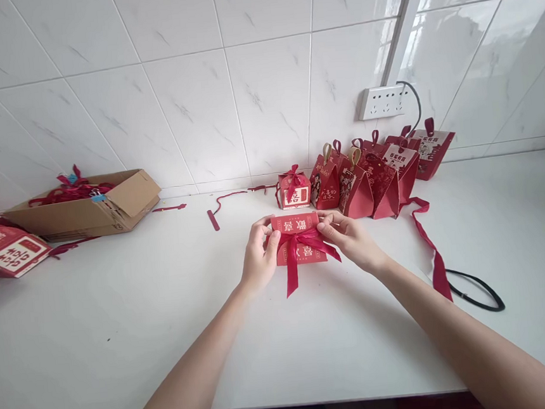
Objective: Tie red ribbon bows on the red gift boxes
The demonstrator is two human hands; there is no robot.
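Between my two hands is a small red gift box (pixel 300 256) with pale printed characters. A dark red ribbon (pixel 299 238) is tied in a bow across its top, and the tails hang over the near side. My left hand (pixel 259 256) grips the box's left side, thumb at the bow's left loop. On the other side my right hand (pixel 350 237) holds the box, with thumb and finger by the bow's right loop. The far fingers of both hands are partly hidden behind the box.
Behind the box stand a bow-tied red box (pixel 295 191) and several red gift bags (pixel 379 176). A cardboard box (pixel 97 216) of ribbons and flat red cartons (pixel 12 249) lie left. At right are a loose ribbon (pixel 429 242), a black loop (pixel 486 303) and a wall socket (pixel 384 102).
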